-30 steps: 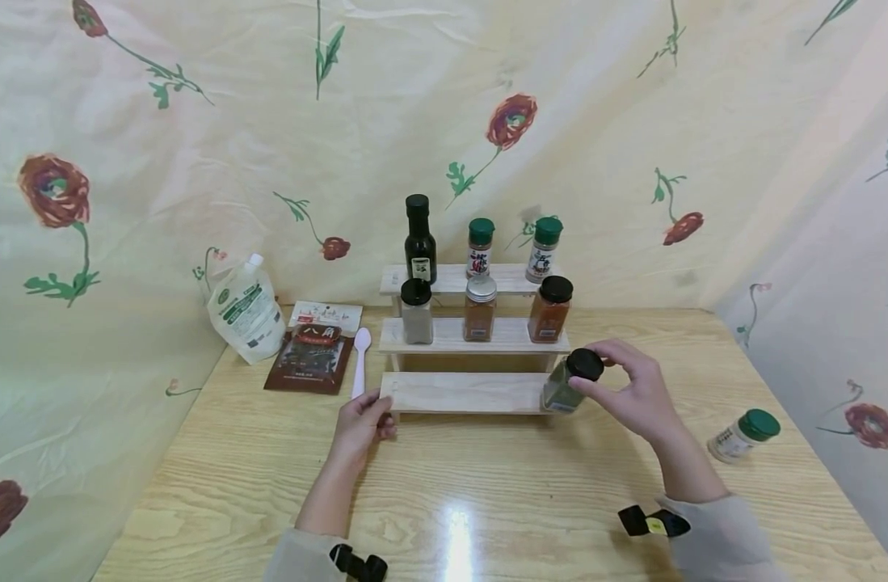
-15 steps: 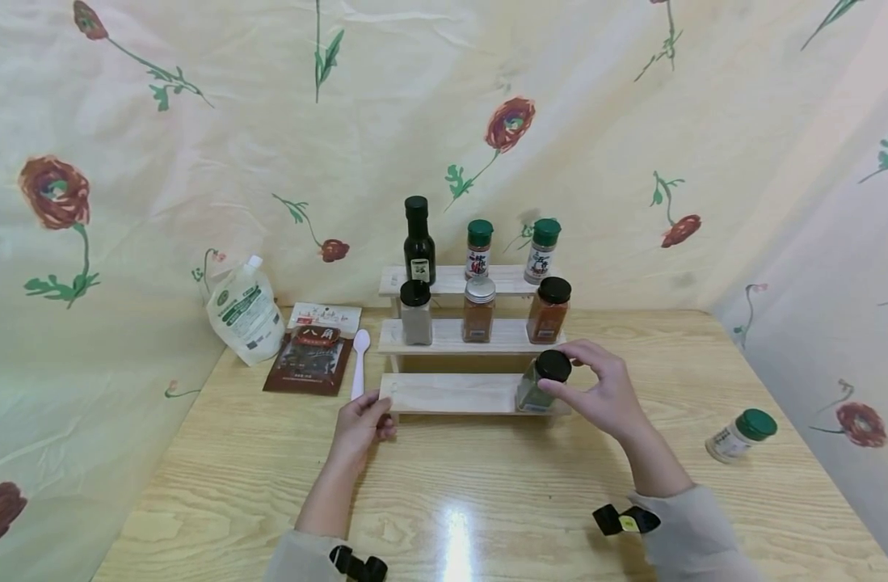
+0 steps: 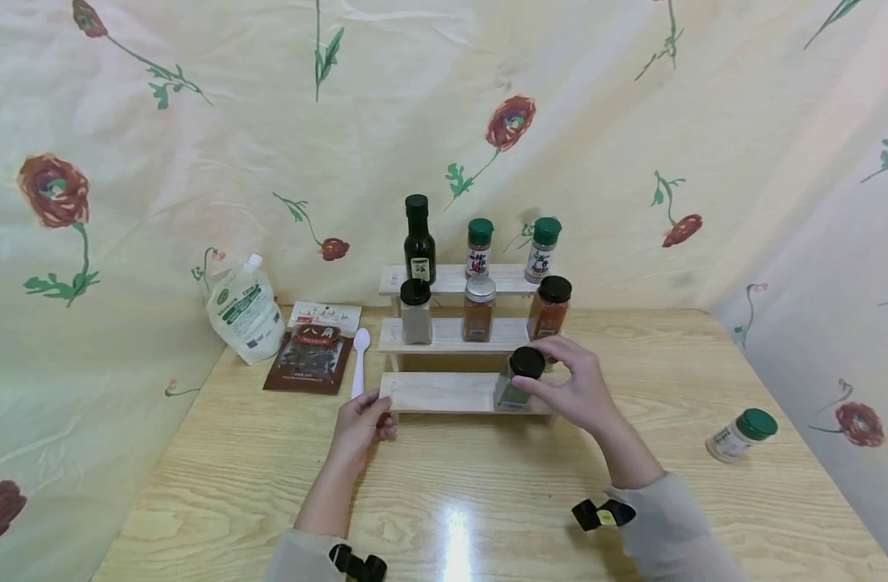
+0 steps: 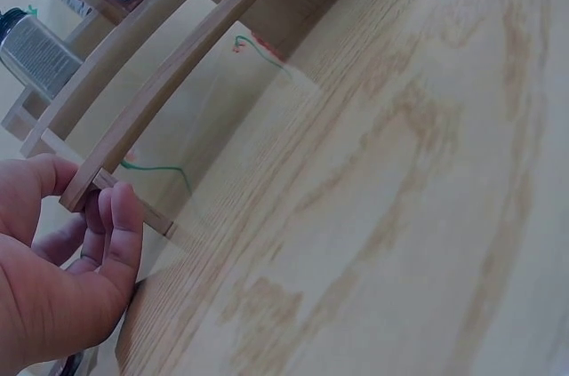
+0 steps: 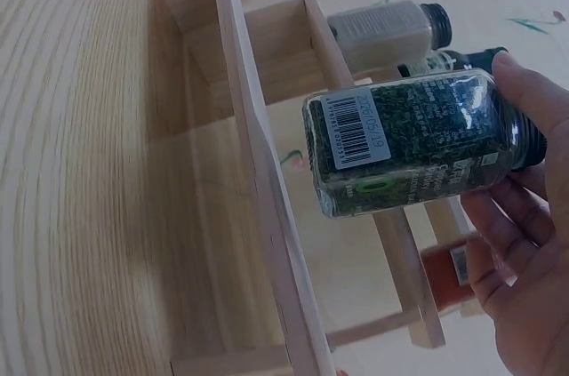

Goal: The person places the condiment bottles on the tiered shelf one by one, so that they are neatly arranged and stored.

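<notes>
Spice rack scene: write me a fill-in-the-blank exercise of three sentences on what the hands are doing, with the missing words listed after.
1. The right hand holds a jar of green herbs by its ____ lid.
2. The left hand grips the left end of the spice rack's ____ step.
3. A green-capped bottle lies on the table, to the ____ of the rack.

Missing words: black; lowest; right

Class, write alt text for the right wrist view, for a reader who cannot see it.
A right hand grips a clear jar of green dried herbs by its black-capped end, the jar just above the lowest step of a pale wooden tiered rack. A barcode label faces the camera; another spice jar stands on a higher step behind.
</notes>
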